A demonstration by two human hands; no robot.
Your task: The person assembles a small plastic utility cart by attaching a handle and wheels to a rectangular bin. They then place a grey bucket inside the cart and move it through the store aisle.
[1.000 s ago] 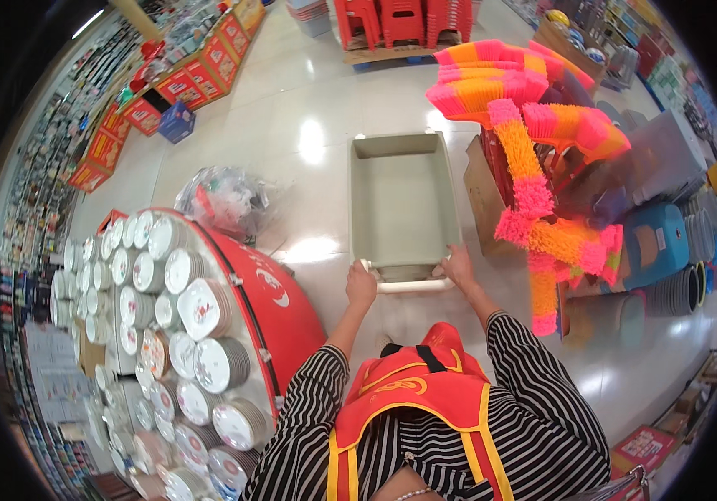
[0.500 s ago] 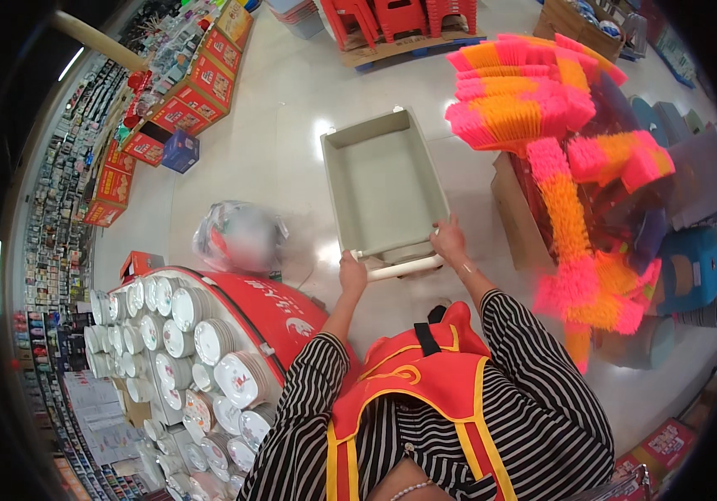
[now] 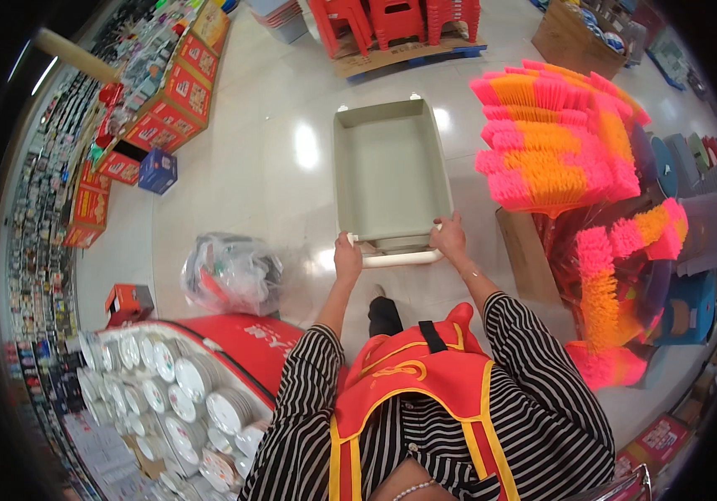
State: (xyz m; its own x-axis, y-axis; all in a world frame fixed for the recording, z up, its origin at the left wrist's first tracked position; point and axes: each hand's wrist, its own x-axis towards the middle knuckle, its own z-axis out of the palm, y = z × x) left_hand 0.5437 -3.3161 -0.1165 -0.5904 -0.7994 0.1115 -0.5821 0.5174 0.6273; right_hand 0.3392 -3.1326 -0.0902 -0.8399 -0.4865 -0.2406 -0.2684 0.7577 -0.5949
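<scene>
A grey-beige, deep rectangular tray trolley (image 3: 393,167) stands straight ahead, its tray holding nothing. White knobs show at its corners, and a white bar handle (image 3: 402,260) runs along the near end. My left hand (image 3: 347,257) is closed on the near left corner, beside a white knob. At the near right corner, my right hand (image 3: 448,238) grips the rim in the same way. Both forearms reach forward in striped sleeves. The trolley's lower part is mostly hidden under the tray.
Left of me, stacked white plates (image 3: 195,376) fill a display behind a red panel. A plastic-wrapped bundle (image 3: 233,271) lies on the floor beyond it. Pink and orange broom heads (image 3: 554,159) crowd the right. Red stools (image 3: 396,21) stand ahead; a blue box (image 3: 158,170) sits far left.
The trolley has turned to point straighter ahead, with my hands staying on its near corners. The plates and the wrapped bundle have shifted left and the brooms right in view; my foot now shows.
</scene>
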